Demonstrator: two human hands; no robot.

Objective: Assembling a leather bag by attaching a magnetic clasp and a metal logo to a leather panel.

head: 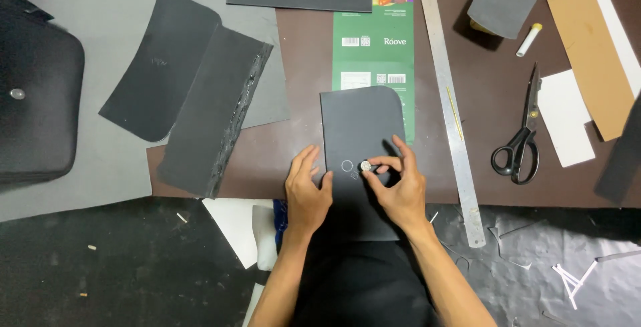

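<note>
Two hands work one dark panel (360,120) lying lengthwise away from the person: left hand (308,193) pressed flat on its near-left edge, right hand (398,190) pinching a small round fitting (366,166) just right of a chalked circle (346,165).

A dark grey leather panel (361,126) with one rounded far corner is lying flat, partly overlapping the green printed card (374,46) beyond it. A chalk circle (346,165) is showing on its near half, and a small round silver snap button (366,166) is sitting just beside that circle.
</note>
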